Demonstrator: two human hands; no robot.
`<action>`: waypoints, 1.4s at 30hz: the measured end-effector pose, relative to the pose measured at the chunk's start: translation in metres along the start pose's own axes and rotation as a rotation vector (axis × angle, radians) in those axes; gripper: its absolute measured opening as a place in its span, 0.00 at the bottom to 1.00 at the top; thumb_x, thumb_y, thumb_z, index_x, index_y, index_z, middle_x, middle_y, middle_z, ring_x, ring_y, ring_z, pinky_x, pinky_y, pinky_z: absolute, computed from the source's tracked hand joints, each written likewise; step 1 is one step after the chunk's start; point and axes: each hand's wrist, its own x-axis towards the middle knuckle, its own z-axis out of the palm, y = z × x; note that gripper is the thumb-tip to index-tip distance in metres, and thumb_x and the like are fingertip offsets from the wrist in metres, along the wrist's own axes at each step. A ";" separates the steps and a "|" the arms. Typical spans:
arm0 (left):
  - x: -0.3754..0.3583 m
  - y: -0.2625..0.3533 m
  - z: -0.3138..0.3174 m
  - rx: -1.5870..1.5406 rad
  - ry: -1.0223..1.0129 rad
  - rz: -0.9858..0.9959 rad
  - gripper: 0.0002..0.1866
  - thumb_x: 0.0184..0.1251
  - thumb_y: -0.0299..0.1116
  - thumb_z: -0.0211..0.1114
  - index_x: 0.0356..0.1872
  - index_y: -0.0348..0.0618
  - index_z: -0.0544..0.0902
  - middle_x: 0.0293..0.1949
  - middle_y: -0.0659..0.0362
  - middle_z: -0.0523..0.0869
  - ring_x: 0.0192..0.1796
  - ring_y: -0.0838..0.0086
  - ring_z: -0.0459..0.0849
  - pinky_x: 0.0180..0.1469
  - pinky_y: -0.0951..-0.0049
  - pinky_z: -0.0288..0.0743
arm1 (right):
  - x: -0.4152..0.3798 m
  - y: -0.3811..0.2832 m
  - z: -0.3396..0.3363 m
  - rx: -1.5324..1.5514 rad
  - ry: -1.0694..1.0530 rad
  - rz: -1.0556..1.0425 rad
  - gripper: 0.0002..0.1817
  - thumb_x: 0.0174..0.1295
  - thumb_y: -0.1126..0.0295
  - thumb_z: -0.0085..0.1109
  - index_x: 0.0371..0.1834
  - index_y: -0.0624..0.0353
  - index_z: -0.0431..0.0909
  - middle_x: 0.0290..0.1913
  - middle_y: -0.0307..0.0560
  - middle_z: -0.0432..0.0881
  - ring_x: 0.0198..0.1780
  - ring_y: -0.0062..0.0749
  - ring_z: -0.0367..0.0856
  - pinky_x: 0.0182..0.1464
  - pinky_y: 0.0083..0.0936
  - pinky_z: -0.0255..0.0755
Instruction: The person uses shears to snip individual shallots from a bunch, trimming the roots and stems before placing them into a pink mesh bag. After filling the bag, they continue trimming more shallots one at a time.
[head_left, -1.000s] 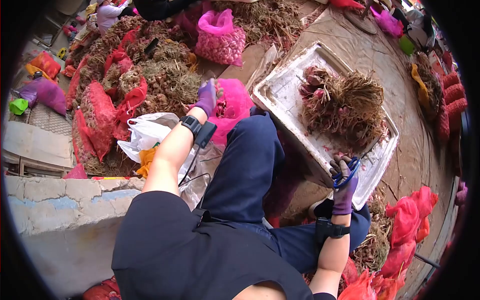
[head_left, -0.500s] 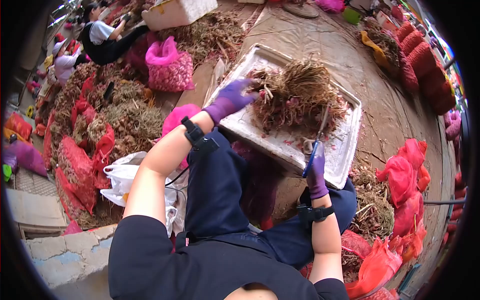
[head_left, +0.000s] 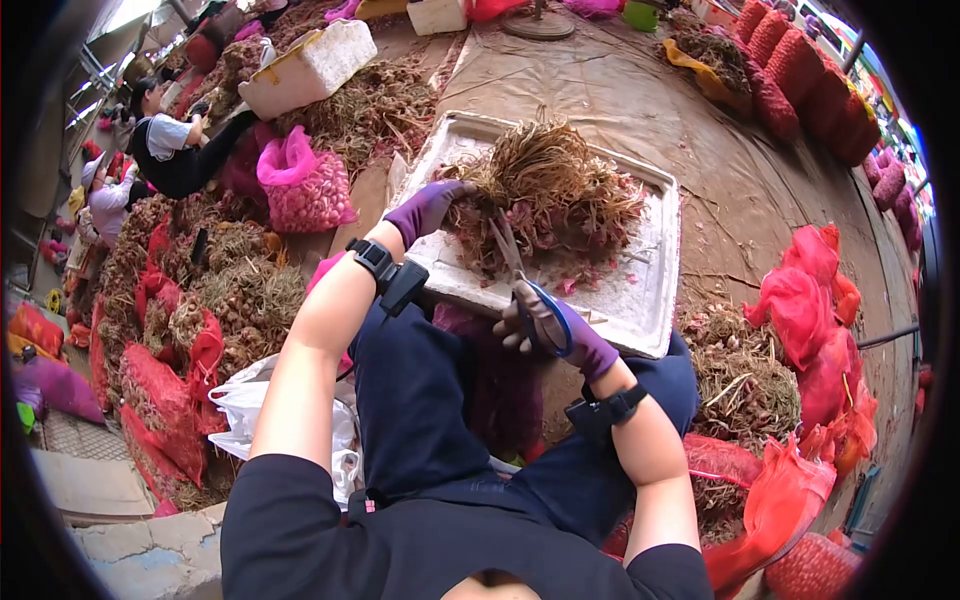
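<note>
A white foam tray rests at my knees, bearing a heap of dried stalks with small reddish bulbs among them. My left hand, in a purple glove, is at the heap's left edge with its fingers drawn together; what they grip is too small to make out. In my right hand, also gloved, are scissors with blue handles. Their blades point up and left into the near side of the heap and look slightly apart. Reddish skins lie scattered on the tray.
A pink net bag of bulbs stands at the left, beyond a white plastic bag. More dried plants and red net bags lie at my right. Another person sits at the upper left near a foam box.
The scissors in my right hand have swung left from the heap's right side to its near left part. My left hand has closed its fingers at the heap's edge. The camera view has shifted.
</note>
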 end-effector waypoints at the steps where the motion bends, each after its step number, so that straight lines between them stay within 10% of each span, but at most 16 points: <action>1: 0.003 -0.002 -0.004 -0.050 -0.034 -0.091 0.16 0.73 0.43 0.52 0.48 0.45 0.82 0.33 0.63 0.84 0.35 0.78 0.83 0.34 0.75 0.77 | 0.002 -0.007 0.005 -0.067 0.009 0.001 0.31 0.66 0.35 0.41 0.44 0.56 0.72 0.41 0.52 0.82 0.31 0.29 0.82 0.29 0.18 0.75; 4: 0.006 -0.012 -0.010 -0.164 -0.151 -0.006 0.15 0.73 0.43 0.52 0.45 0.45 0.82 0.30 0.64 0.82 0.33 0.79 0.81 0.34 0.76 0.75 | 0.009 -0.018 0.006 -0.071 -0.001 -0.107 0.33 0.65 0.34 0.41 0.45 0.58 0.71 0.41 0.54 0.82 0.31 0.30 0.83 0.28 0.18 0.75; 5: 0.004 -0.011 -0.021 0.306 -0.280 0.316 0.15 0.73 0.43 0.52 0.39 0.43 0.81 0.27 0.65 0.79 0.29 0.79 0.77 0.32 0.78 0.71 | 0.011 -0.026 0.006 -0.068 0.022 -0.035 0.35 0.63 0.33 0.42 0.50 0.57 0.70 0.41 0.55 0.82 0.30 0.31 0.83 0.27 0.20 0.75; 10: 0.012 -0.028 -0.039 0.025 -0.360 0.072 0.16 0.74 0.42 0.50 0.33 0.42 0.78 0.24 0.64 0.77 0.24 0.78 0.73 0.27 0.78 0.66 | 0.035 -0.029 -0.003 -0.111 0.047 0.019 0.41 0.60 0.30 0.45 0.53 0.62 0.71 0.41 0.58 0.82 0.28 0.31 0.82 0.26 0.22 0.75; 12: 0.009 -0.030 -0.032 0.134 -0.258 0.258 0.16 0.74 0.44 0.52 0.36 0.41 0.80 0.25 0.63 0.79 0.25 0.79 0.75 0.27 0.77 0.67 | 0.042 -0.026 -0.003 -0.075 0.042 0.051 0.45 0.56 0.27 0.47 0.46 0.67 0.74 0.39 0.57 0.82 0.26 0.31 0.82 0.27 0.24 0.75; 16: -0.009 0.017 0.001 0.567 0.168 -0.093 0.25 0.61 0.50 0.66 0.45 0.34 0.79 0.32 0.55 0.85 0.35 0.73 0.83 0.37 0.71 0.77 | 0.055 -0.034 0.005 -0.213 0.203 0.051 0.46 0.55 0.25 0.44 0.43 0.68 0.75 0.35 0.56 0.83 0.24 0.34 0.81 0.26 0.28 0.76; 24: -0.035 -0.008 0.034 0.811 0.510 0.184 0.28 0.58 0.47 0.66 0.52 0.35 0.71 0.45 0.38 0.82 0.49 0.47 0.81 0.52 0.57 0.74 | 0.080 -0.038 0.004 -0.306 0.209 0.021 0.45 0.55 0.24 0.43 0.35 0.66 0.75 0.32 0.54 0.84 0.25 0.32 0.82 0.20 0.20 0.68; 26: -0.032 -0.018 0.022 0.745 0.458 0.087 0.29 0.60 0.45 0.65 0.54 0.35 0.70 0.45 0.42 0.83 0.48 0.51 0.83 0.51 0.59 0.74 | 0.078 -0.039 0.002 -0.321 0.203 -0.038 0.43 0.55 0.25 0.45 0.36 0.63 0.75 0.32 0.52 0.84 0.25 0.31 0.82 0.19 0.20 0.67; 28: -0.036 -0.017 0.022 -0.240 0.281 0.045 0.26 0.64 0.44 0.65 0.55 0.36 0.71 0.47 0.52 0.83 0.48 0.66 0.82 0.50 0.68 0.76 | 0.080 -0.035 0.000 -0.346 0.222 -0.044 0.41 0.55 0.26 0.47 0.38 0.61 0.75 0.32 0.51 0.85 0.25 0.30 0.82 0.19 0.20 0.68; 32: -0.007 -0.076 -0.002 0.212 0.310 0.298 0.39 0.62 0.41 0.66 0.69 0.34 0.59 0.51 0.52 0.81 0.50 0.70 0.80 0.54 0.73 0.74 | 0.084 -0.027 0.002 -0.354 0.212 -0.051 0.41 0.55 0.25 0.44 0.40 0.58 0.76 0.31 0.49 0.84 0.27 0.29 0.83 0.24 0.21 0.72; 42: -0.017 -0.055 -0.003 -0.089 0.197 0.114 0.46 0.61 0.41 0.69 0.73 0.38 0.50 0.56 0.48 0.79 0.52 0.71 0.79 0.55 0.75 0.72 | 0.059 -0.021 -0.002 -0.564 0.283 0.049 0.52 0.48 0.18 0.39 0.45 0.63 0.74 0.30 0.49 0.82 0.26 0.30 0.82 0.25 0.23 0.75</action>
